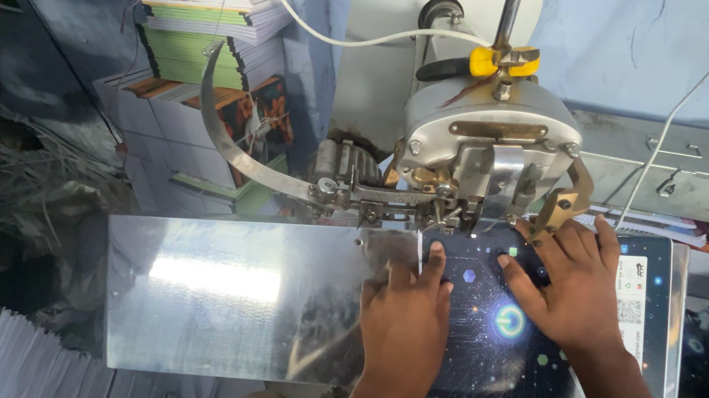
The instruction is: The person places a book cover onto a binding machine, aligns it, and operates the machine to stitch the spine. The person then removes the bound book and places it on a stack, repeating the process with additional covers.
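Both hands, left and right, lie open and flat on the dark cover, holding it on the steel plate under the stitcher head; next, keeping its edge square there

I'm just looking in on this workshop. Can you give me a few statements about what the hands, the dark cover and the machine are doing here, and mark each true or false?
1. Both hands lie flat on the dark cover. True: left hand, right hand.
2. The cover lies on a wooden table. False: it lies on a shiny metal plate.
3. The machine head stands just behind the fingertips. True.
4. The right hand grips the yellow clip. False: the clip sits high on the machine, untouched.
5. Stacked booklets stand at the back left. True.
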